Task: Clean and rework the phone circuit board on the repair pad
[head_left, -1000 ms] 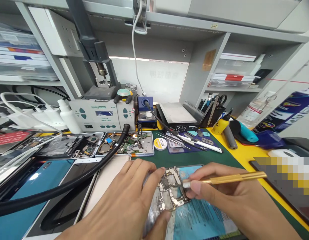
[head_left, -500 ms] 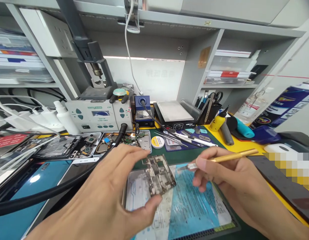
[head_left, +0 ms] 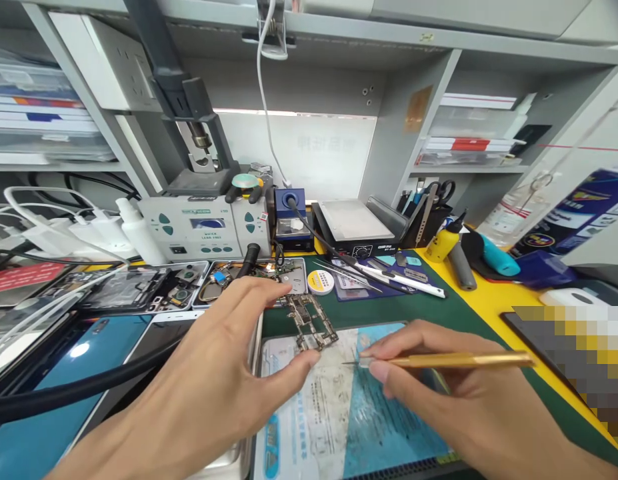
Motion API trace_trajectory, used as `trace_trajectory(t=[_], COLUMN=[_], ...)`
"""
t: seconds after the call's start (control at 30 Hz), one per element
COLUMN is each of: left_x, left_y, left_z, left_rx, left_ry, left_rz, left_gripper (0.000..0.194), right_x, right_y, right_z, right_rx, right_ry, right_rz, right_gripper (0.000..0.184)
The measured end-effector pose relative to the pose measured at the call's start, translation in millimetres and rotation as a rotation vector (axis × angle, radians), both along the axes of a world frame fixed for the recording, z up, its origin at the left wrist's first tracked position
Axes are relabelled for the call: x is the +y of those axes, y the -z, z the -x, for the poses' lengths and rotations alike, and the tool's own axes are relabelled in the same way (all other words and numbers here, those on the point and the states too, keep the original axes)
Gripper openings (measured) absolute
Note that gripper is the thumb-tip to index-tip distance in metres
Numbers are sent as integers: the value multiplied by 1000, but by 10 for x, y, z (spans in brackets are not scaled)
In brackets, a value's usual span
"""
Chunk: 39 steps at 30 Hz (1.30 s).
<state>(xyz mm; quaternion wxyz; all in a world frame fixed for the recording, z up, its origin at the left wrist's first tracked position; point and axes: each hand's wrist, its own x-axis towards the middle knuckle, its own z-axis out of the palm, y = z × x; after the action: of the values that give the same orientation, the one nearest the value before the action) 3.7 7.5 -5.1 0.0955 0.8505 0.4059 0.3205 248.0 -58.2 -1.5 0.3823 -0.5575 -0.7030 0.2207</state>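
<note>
Between the thumb and fingers of my left hand [head_left: 229, 367] is a phone circuit board [head_left: 311, 320], gripped by its edges and tilted above the work mat. My right hand [head_left: 439, 387] pinches a gold-handled craft knife [head_left: 453, 360] like a pen. Its thin blade points left, toward the board, with a gap between the two. Under both hands lies a worn blue and white printed mat [head_left: 333, 413]. The fingertips of my left hand at the board's far edge are partly hidden.
Behind my hands are a tray of phone parts [head_left: 293, 277], a round white and yellow tin [head_left: 321, 282], and tweezers and a white pen-like tool [head_left: 413, 281]. A black hose [head_left: 113, 373] crosses over phones on the left. A grey hot-air station [head_left: 203, 227] and a heating plate [head_left: 356, 223] stand at the back.
The board in my left hand has turned and tilted, showing openings in its outline. My right hand has lowered, and the knife now lies more level. The view has shifted slightly.
</note>
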Motion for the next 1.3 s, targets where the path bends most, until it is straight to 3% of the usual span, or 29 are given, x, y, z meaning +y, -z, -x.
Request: trace_trajectory(t=[0.07, 0.2, 0.47, 0.57, 0.73, 1.03, 1.3], left_x=[-3, 2, -19, -35, -47, -57, -61], left_y=[15, 48, 69, 69, 106, 96, 44], left_z=[0, 0, -1, -4, 6, -2, -4], left_rx=[25, 67, 141, 169, 203, 244, 275], left_ry=[7, 15, 12, 19, 15, 42, 68], left_rz=[0, 28, 78, 102, 73, 62, 172], left_gripper=[46, 48, 48, 45, 45, 43, 35], right_x=[-5, -13, -35, -61, -95, -74, -72], right_y=[14, 13, 22, 34, 43, 21, 22], right_z=[19, 31, -26, -35, 6, -14, -25], right_rx=[-40, -120, -293, -285, -132, -63, -82], right_ry=[-45, -111, -254, -230, -54, -47, -38], right_rz=[-137, -398, -511, -503, -416, -202, -204], right_gripper=[9, 23, 21, 21, 26, 15, 14])
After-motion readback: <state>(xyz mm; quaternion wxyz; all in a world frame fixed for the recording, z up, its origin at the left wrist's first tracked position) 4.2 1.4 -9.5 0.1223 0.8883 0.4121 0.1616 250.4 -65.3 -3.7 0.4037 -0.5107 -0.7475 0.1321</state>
